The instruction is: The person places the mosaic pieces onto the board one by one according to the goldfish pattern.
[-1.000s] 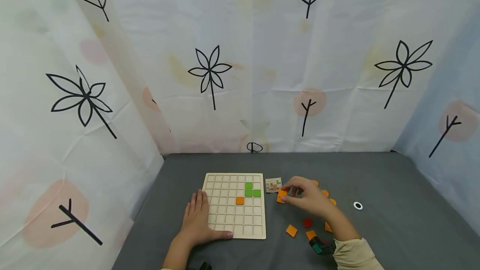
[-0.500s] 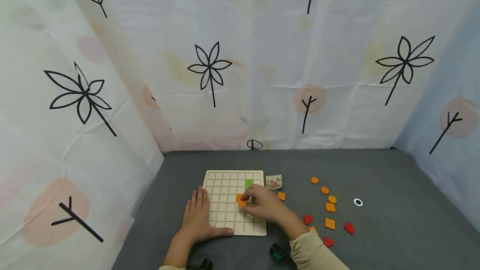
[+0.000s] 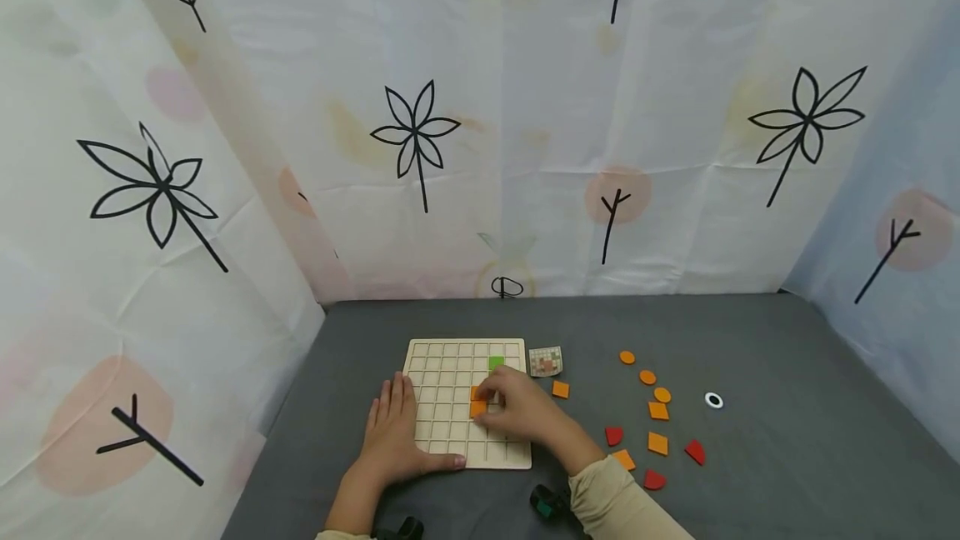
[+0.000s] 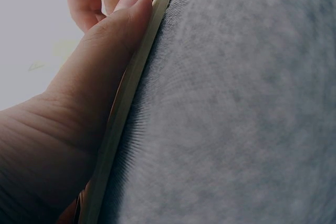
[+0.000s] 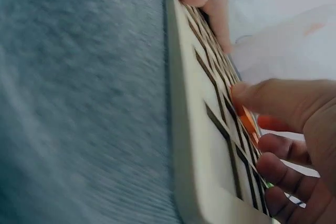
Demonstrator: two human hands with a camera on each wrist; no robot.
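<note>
Three orange discs (image 3: 647,377), four loose squares (image 3: 657,443), three red wedges (image 3: 614,437) and one ring (image 3: 713,394) lie on grey cloth (image 3: 765,490), while the right hand (image 3: 519,408) pinches an orange square (image 3: 477,410) between thumb and forefinger on one grooved wooden board (image 3: 442,432), where the left hand (image 3: 393,444) rests, fingers straight

From the head view I count one gridded board (image 3: 446,415), one card (image 3: 545,362), one white ring (image 3: 708,398), three orange discs (image 3: 647,377), three red pieces (image 3: 655,480). I see six orange squares (image 3: 657,443) and one green square (image 3: 496,363).
</note>
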